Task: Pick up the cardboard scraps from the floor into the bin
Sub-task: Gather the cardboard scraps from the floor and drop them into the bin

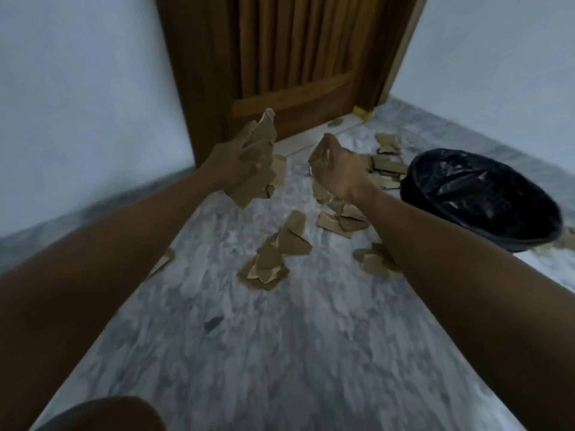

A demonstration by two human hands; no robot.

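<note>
Left hand (245,163): gripped a stack of cardboard scraps (259,172), frame centre.
Right hand (337,174): fist closed on torn pieces (320,154).
Floor scraps (273,256): light, stiff, probably best pinched by their edges.
Bin (485,197): right, lined black.

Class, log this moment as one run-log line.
left hand: holds scraps | right hand: holds scraps | bin: right | floor: more scraps

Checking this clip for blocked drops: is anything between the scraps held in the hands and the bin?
Nothing visible is in the way. The left hand and right hand each grip cardboard scraps above the floor. The bin stands to the right with its mouth uncovered; only loose scraps lie on the floor between.
</note>
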